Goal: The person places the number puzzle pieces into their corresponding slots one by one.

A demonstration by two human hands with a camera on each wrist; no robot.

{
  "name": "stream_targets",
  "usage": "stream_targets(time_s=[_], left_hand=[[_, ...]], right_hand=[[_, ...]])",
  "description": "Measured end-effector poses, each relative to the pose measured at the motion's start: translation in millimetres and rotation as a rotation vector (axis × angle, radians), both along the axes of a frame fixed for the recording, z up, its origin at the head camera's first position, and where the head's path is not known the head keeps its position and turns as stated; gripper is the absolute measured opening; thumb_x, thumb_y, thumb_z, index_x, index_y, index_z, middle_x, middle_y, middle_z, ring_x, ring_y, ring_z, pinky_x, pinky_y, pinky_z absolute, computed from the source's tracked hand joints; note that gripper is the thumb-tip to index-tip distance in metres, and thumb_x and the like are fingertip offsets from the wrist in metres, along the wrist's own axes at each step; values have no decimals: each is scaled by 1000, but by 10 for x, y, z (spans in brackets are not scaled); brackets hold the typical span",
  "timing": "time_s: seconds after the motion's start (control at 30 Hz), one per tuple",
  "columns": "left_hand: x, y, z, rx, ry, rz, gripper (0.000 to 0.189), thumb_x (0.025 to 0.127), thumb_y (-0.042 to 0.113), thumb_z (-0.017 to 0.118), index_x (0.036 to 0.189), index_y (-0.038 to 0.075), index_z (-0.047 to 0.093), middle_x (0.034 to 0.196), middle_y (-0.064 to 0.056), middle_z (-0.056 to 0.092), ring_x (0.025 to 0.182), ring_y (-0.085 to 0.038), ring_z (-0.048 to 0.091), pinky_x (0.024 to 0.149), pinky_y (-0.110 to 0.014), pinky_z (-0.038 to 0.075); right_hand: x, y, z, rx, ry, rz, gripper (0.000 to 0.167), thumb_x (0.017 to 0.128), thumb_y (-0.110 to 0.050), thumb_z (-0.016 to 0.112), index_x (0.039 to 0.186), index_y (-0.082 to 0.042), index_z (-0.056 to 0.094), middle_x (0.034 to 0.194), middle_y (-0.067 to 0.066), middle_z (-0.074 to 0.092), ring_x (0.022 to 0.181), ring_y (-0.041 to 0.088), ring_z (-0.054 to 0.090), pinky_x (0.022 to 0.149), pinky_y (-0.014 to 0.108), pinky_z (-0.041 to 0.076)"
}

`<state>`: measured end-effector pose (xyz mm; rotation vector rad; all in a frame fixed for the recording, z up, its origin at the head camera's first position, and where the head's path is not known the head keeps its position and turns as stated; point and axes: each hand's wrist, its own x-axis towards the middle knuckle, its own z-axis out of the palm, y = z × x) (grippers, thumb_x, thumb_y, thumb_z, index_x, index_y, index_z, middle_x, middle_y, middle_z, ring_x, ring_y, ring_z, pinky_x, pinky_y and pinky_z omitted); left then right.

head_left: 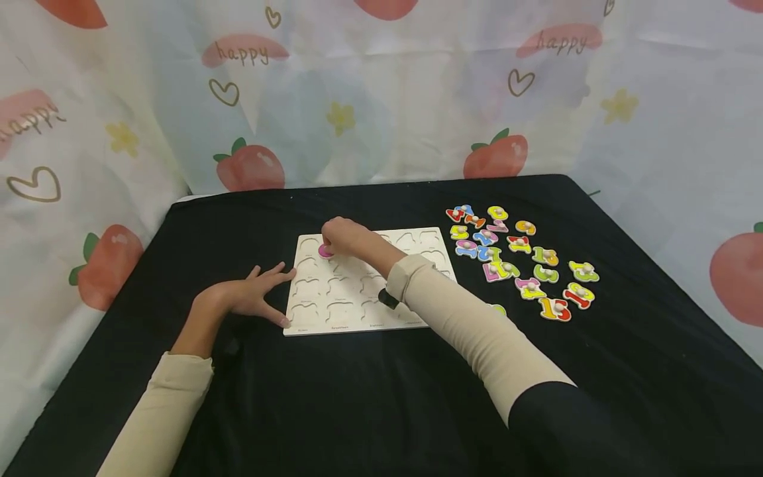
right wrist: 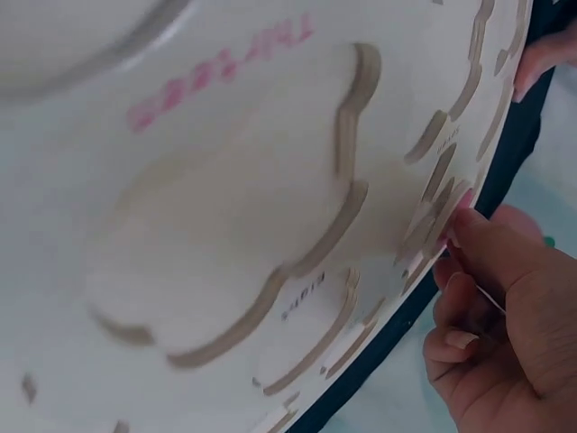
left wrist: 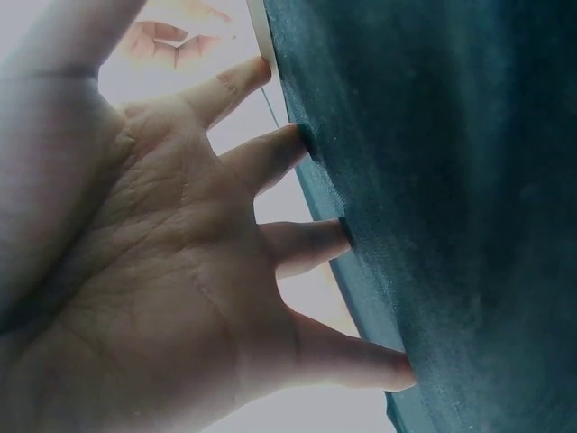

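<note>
A pale wooden number puzzle board (head_left: 357, 325) with rows of number-shaped recesses lies on the black cloth. At its upper left, my right hand (head_left: 347, 236) pinches a magenta puzzle piece (head_left: 324, 252); the hand hides much of the piece, so its number cannot be read. The right wrist view shows thumb and fingers on the pink edge of that piece (right wrist: 462, 207) close to the board's surface. Spread wide, my left hand (head_left: 243, 297) touches the board's left edge with its thumb and index finger. The other left fingertips press on the cloth in the left wrist view.
Several coloured number pieces with small knobs, such as a red and yellow one (head_left: 555, 309), lie scattered to the right of the board. A green piece (head_left: 498, 309) shows partly behind my right forearm. A printed curtain (head_left: 381, 99) stands behind the table.
</note>
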<state>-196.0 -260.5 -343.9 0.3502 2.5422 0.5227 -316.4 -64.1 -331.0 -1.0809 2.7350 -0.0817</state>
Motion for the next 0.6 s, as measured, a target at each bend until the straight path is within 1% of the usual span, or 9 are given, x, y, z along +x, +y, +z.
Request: stream_targets(time_s=[0.2, 0.37, 0.5, 0.6], left_hand=[[14, -7, 6, -9, 4, 8, 108, 71, 54, 75, 151, 13, 16, 155, -20, -1, 133, -53, -9, 97, -72, 6], [13, -18, -1, -10, 6, 14, 109, 70, 54, 76, 151, 14, 16, 155, -20, -1, 133, -52, -10, 97, -72, 5], [3, -17, -10, -9, 8, 15, 108, 70, 54, 76, 151, 14, 16, 155, -19, -1, 133, -52, -10, 97, -72, 5], [-4, -11, -18, -14, 7, 15, 108, 70, 55, 75, 151, 15, 16, 155, -18, -1, 134, -52, -10, 97, -72, 6]], right_hand=[[-26, -123, -68, -60, 33, -12, 15, 94, -21, 61, 98, -9, 69, 91, 2, 63, 77, 14, 54, 70, 26, 45], [-38, -224, -109, -92, 71, -16, 15, 93, -19, 61, 100, -7, 68, 94, 4, 64, 80, 15, 55, 73, 26, 46], [-56, -280, -152, -129, 102, -36, 15, 94, -17, 61, 102, -7, 68, 98, 5, 64, 84, 16, 56, 77, 26, 47], [-64, -309, -181, -158, 105, -59, 15, 94, -18, 61, 102, -7, 68, 99, 4, 64, 86, 16, 56, 79, 27, 47]])
